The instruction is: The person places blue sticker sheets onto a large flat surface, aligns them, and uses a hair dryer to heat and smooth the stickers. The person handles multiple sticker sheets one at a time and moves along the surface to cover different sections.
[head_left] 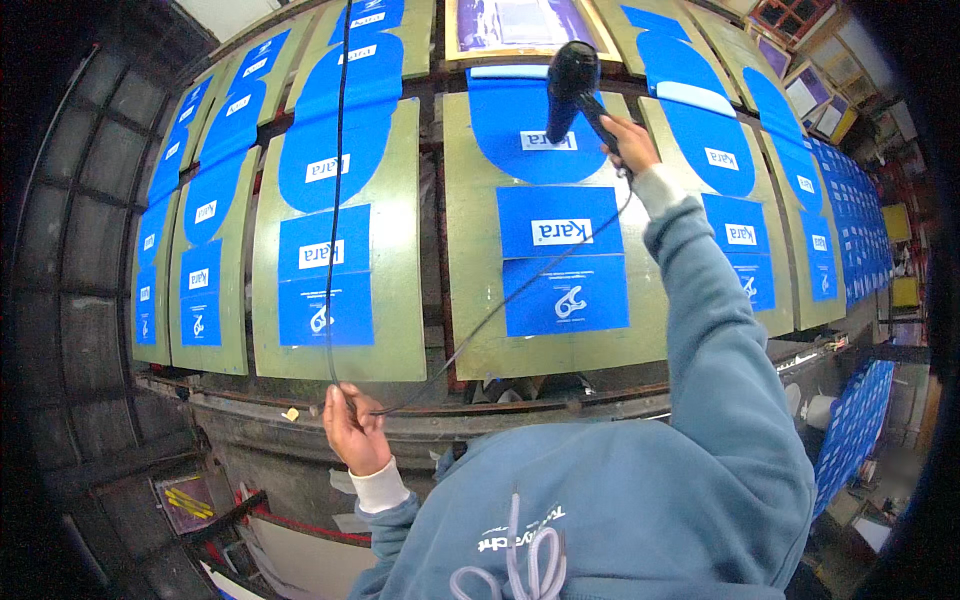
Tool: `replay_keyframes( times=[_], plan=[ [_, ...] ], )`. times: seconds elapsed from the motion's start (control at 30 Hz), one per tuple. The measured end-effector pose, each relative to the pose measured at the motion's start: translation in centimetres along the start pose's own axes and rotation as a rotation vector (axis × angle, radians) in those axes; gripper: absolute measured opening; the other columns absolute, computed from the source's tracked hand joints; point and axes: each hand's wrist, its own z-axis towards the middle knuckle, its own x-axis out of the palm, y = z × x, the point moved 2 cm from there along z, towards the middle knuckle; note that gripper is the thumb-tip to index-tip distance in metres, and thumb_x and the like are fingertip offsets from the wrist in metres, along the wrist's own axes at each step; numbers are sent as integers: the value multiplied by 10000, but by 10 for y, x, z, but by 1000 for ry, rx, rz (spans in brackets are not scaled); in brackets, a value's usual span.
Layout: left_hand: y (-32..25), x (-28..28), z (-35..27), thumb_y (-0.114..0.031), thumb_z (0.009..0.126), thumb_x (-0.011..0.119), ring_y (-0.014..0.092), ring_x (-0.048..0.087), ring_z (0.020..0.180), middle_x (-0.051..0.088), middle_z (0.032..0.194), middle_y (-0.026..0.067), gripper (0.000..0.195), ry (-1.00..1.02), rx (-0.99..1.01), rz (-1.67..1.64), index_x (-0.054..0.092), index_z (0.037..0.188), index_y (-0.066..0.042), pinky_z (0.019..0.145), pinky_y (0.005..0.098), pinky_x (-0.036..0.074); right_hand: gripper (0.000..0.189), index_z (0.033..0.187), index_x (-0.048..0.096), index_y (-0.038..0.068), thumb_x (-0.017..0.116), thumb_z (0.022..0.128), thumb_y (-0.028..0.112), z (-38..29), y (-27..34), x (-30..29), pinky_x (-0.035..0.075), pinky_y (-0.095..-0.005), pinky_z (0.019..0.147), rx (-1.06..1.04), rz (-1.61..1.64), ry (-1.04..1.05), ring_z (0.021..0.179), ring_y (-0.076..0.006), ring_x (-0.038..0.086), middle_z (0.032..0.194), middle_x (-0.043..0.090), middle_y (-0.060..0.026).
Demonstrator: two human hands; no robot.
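Note:
My right hand (631,142) is closed round the handle of a black hair dryer (574,79), whose body hangs over a rounded blue fabric piece (510,142) with a white printed patch. Its black cord (487,319) loops down to my left hand (354,427), which pinches it near the table's front edge. From there the cord runs up across another printed blue panel (352,300). Below the dryer, rectangular blue pieces (566,292) with white printing lie flat on a greenish board (472,330).
More boards with blue printed pieces stand in rows left and right. A wood-framed printing screen (611,45) lies at the back. The table's dark front rail (525,412) runs before me. Blue printed sheets (855,435) hang or lie at the right.

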Motion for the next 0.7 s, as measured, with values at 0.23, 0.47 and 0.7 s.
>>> replay_keyframes(
  times=[0.23, 0.47, 0.7],
  plan=[
    [2, -8, -2, -303, 1030, 386, 46, 273, 431, 326, 538, -61, 275, -20, -36, -12, 528, 934, -89, 455, 216, 289, 402, 1185, 609, 19, 613, 915, 317, 4, -4, -10, 364, -219, 440, -61, 23, -17, 589, -94, 551, 792, 586, -25],
    [2, -14, -5, -311, 1033, 373, 45, 275, 443, 326, 547, -63, 286, -15, 6, -39, 536, 940, -95, 467, 214, 293, 372, 1185, 616, 46, 604, 923, 310, -16, -8, -25, 359, -209, 431, -16, 17, 2, 558, -85, 526, 753, 578, -17],
    [2, -10, -4, -303, 1035, 376, 41, 269, 439, 324, 547, -65, 284, 18, -23, -42, 540, 937, -94, 469, 211, 302, 390, 1206, 584, 31, 567, 941, 315, 11, 0, -20, 306, -200, 397, -104, -108, -53, 458, -58, 438, 676, 559, -31]
  ],
)
